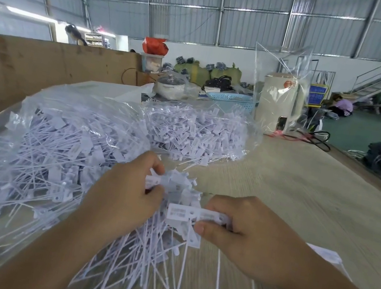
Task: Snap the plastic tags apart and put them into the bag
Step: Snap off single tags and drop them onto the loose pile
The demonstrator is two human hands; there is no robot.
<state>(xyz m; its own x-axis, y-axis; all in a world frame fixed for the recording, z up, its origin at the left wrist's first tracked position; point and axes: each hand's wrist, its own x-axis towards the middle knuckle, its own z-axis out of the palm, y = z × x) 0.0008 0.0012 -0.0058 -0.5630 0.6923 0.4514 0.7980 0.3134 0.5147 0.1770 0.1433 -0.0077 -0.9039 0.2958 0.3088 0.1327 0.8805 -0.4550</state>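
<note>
Head view: we see both hands low at centre over a pale wood-grain worktop (303, 189). The left hand (124, 196) has its fingers curled round a bunch of white plastic tags (174, 185), whose thin tails fan downward toward the near edge. The right hand (242, 235) pinches a strip of joined tags (194, 215) between thumb and fingers, held roughly level; printed labels show on it, too blurred to read. The strip sits just beside the left hand's bunch, and we cannot tell whether the two touch. To the left, a clear plastic bag (43, 118) lies on the worktop, heaped with loose tags; a second clear bag of tags (202, 131) lies behind it. Further back stand a cream kettle (280, 104) wrapped in clear film, a blue basket (233, 99) and a lidded pot (170, 86).
</note>
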